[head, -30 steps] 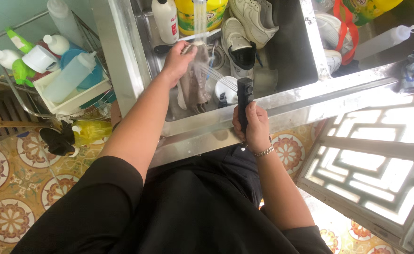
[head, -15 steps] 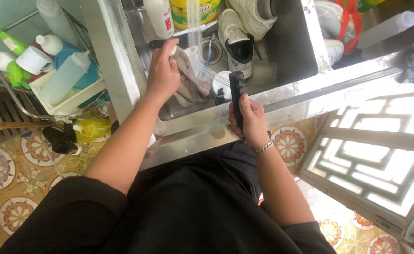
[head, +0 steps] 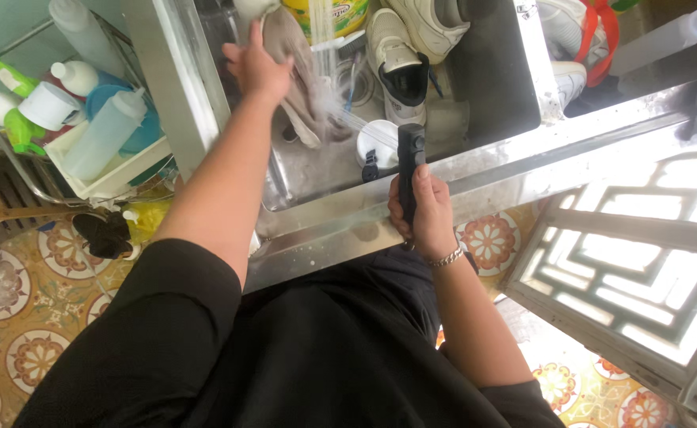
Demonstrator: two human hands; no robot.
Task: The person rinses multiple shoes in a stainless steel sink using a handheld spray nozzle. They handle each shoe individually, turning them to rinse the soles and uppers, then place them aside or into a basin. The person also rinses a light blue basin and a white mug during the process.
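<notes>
Left hand (head: 257,67) fingers pinch a limp beige cloth (head: 301,79), probably an insole; right hand (head: 425,214) fingers wrap a matte black sprayer (head: 409,162) over the steel sink (head: 475,170).

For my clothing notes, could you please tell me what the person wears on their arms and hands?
Both hands are bare, without gloves. The left hand extends from a bare forearm with a black short sleeve at the upper arm. The right hand has a silver chain bracelet at the wrist.

Black spray wand (head: 409,170) upright, spraying; limp beige cloth (head: 297,75) hanging over steel sink (head: 475,162).
</notes>
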